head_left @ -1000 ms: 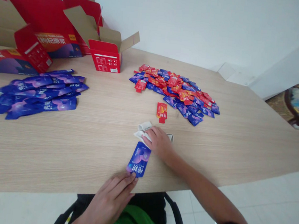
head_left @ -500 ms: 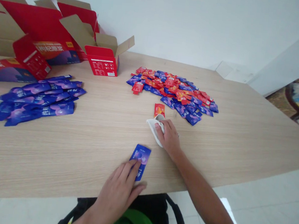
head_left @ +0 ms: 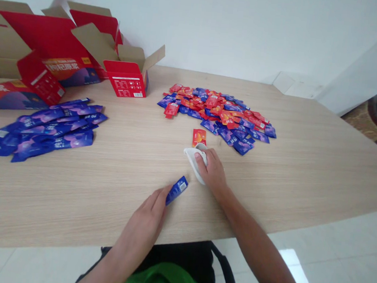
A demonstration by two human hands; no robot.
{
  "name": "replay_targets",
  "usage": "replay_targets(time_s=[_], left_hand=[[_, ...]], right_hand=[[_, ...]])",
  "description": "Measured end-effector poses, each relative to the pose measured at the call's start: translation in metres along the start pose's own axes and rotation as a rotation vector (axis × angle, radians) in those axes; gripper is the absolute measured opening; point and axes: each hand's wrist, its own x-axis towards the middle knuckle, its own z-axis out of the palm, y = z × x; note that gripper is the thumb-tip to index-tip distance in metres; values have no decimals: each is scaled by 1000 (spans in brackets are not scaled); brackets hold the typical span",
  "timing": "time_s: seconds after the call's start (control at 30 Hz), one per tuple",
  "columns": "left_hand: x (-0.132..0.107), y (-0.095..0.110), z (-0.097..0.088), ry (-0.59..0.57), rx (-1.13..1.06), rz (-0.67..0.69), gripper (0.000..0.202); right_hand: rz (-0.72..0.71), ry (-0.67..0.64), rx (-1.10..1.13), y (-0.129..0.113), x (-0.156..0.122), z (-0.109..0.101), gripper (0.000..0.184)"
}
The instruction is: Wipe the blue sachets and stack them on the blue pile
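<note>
Lifted from flat on the tabletop, the blue sachet (head_left: 177, 190) now tilts up on its edge, raised by the left hand (head_left: 144, 217). That hand's fingers (head_left: 162, 197) are closed together, pinching the sachet's lower end, while the rest of the sachet sticks out past the fingertips. Its long axis runs from those fingertips up and to the right, aiming at the right hand (head_left: 214, 173) without touching it; the left hand is plainly the nearer of the two. The right hand's fingers (head_left: 208, 159) curl over a white folded piece (head_left: 195, 163), cloth or paper, unclear which, cupping it against the light wood table (head_left: 69, 205). Just beyond lies a single red sachet (head_left: 199, 138), then a heap of mixed red and blue sachets (head_left: 218, 113). Farther off to the left are a spread of blue sachets (head_left: 42, 133), a small red carton (head_left: 124, 78) and opened cardboard cartons (head_left: 48, 41).
</note>
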Motion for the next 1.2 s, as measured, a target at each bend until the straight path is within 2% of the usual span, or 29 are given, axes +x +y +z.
replay_targets(time_s=[0.1,0.17,0.23,0.33,0.43,0.53,0.63,0.7,0.8,0.87,0.93,1.0,1.07,1.13,1.2], left_hand=[[1,-8,0,57,-64,-74,44],[-3,-12,1,96,-38,-66,42],[-12,-14,0,99,23,-16,44],[-35,-18,-5,50,109,135,49],[-60,-24,-12,-8,181,293,48],[-75,-32,-16,-19,238,365,50],[-78,-38,-16,2,279,409,52],[-76,-40,-14,12,305,439,49],[-76,-41,-12,-24,341,495,45],[-77,-41,-11,-64,357,532,45],[-78,-40,-10,-88,360,556,47],[-79,-39,-9,-84,358,562,50],[-79,-38,-8,-84,372,561,49],[-79,-35,-8,-81,390,565,47],[-77,-31,-9,-62,405,571,43]], right_hand=[[11,5,13,3,-1,1,28],[17,3,17,4,-1,2,29],[20,0,17,6,0,1,29],[22,4,16,2,4,-5,29],[-12,-5,27,-20,1,-13,26],[-116,-105,28,-61,-22,-11,22],[-312,-339,-32,-93,-56,6,16],[-391,-427,-121,-97,-69,18,18],[-347,-424,-256,-75,-58,24,22],[-274,-384,-338,-56,-37,18,20],[-216,-330,-361,-48,-18,7,18],[-195,-271,-293,-56,-13,-1,17],[-240,-271,-186,-75,-25,-1,17],[-349,-368,-122,-94,-47,5,17],[-439,-477,-132,-103,-68,15,18]])
